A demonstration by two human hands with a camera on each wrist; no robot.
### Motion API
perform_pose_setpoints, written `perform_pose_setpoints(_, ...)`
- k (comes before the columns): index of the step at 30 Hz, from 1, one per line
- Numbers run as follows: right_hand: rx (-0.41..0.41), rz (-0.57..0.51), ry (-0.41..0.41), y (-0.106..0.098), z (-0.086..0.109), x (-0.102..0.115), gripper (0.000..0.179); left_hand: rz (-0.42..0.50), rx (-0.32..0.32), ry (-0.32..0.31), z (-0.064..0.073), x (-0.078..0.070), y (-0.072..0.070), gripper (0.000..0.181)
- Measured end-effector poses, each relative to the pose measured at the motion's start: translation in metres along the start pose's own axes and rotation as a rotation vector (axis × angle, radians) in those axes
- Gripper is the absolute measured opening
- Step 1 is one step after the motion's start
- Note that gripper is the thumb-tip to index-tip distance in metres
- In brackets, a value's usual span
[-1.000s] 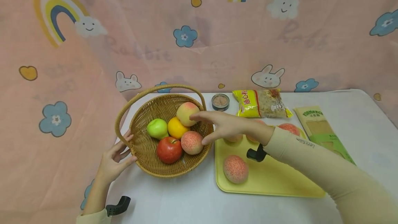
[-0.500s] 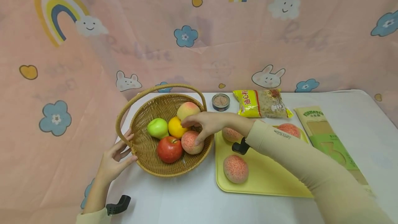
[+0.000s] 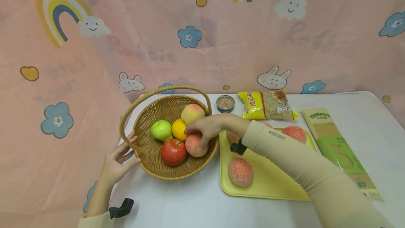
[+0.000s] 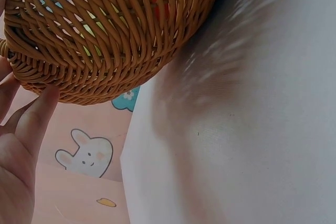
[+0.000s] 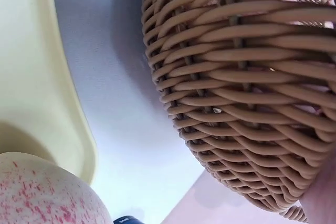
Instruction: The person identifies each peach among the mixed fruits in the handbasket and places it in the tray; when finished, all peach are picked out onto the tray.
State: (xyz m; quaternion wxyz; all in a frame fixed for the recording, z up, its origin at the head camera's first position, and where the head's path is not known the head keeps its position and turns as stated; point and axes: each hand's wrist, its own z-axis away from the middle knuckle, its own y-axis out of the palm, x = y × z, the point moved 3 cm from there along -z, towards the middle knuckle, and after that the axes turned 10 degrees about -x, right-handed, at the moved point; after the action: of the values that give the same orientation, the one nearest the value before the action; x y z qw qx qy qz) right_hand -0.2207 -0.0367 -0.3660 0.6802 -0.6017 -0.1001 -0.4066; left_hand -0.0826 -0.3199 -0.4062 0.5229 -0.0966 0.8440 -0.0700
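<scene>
My left hand (image 3: 115, 164) grips the left rim of a wicker basket (image 3: 148, 157) at the foot of its handle; in the left wrist view the thumb touches the weave. Inside the basket, my right hand (image 3: 207, 127) curls over a speckled pink peach (image 3: 193, 147), the thumb on its near right side. About it lie a red apple (image 3: 173, 152), a green pear (image 3: 161, 130), an orange (image 3: 179, 129) partly behind the fingers, and a yellow-pink peach (image 3: 192, 112). The right wrist view shows mostly the basket's outer wall (image 5: 247, 87), which hides the fingers.
A yellow tray (image 3: 269, 185) right of the basket carries several speckled peaches, one (image 3: 240, 172) at its front left; the right arm covers part of it. Behind stand a round tin (image 3: 225, 103) and a yellow noodle bag (image 3: 267, 105). A green-brown packet (image 3: 340, 150) lies at the right.
My right hand has moved left and down into the basket, from beside the yellow-pink peach onto the speckled peach, its fingers closing round it. The left hand stays on the rim.
</scene>
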Motion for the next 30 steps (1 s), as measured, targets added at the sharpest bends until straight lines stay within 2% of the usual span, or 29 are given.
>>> perform_pose_setpoints(8, -0.024, 0.046, 0.017, 0.006, -0.003, -0.001, 0.067, -0.020, -0.006, -0.007, -0.001, -0.002, 0.000, 0.065)
perform_pose_setpoints(19, -0.083, 0.198, -0.052, 0.014, -0.004, 0.004, 0.064, -0.016, -0.008, -0.008, -0.001, -0.002, 0.001, 0.065)
perform_pose_setpoints(30, -0.099, 0.207, -0.104, 0.016, -0.001, 0.004, 0.059, -0.019, -0.010, -0.002, 0.000, -0.001, 0.001, 0.065)
